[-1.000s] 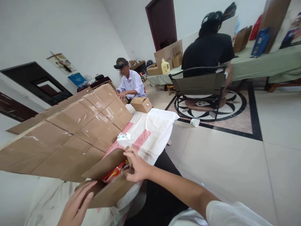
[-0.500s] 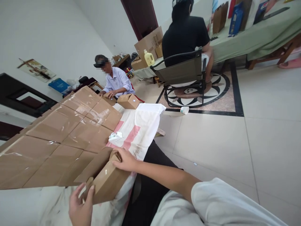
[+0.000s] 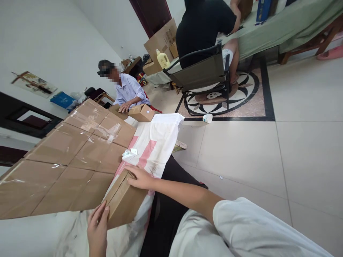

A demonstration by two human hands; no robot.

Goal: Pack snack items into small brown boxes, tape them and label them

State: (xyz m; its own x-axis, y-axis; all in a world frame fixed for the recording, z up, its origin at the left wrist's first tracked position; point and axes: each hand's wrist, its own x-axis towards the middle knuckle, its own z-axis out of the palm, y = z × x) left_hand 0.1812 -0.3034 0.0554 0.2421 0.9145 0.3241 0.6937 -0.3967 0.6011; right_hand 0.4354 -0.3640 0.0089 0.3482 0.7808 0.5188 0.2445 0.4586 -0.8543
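A small brown cardboard box (image 3: 127,207) lies on the cloth-covered surface close to my lap. My left hand (image 3: 98,223) pinches its near end, thumb and fingers at the top edge. On the far end, my right hand (image 3: 139,177) grips the top corner, the thumb on the near side and the fingers over the end. The top flaps lie folded down, with a narrow seam between them. A white tape dispenser-like object (image 3: 129,154) rests on the cloth just beyond my right hand.
Stacked, taped cardboard boxes (image 3: 88,153) rise at the left. Across the cloth (image 3: 166,130), a co-worker (image 3: 130,87) handles a box beside another cardboard box (image 3: 141,112). A second person sits in a folding chair (image 3: 198,71). A paper cup (image 3: 207,118) lies on the floor.
The box's raised far-side flap has folded down over the opening. My left hand has closed in on the near end. The seated person at the back has leaned and reached toward the long table.
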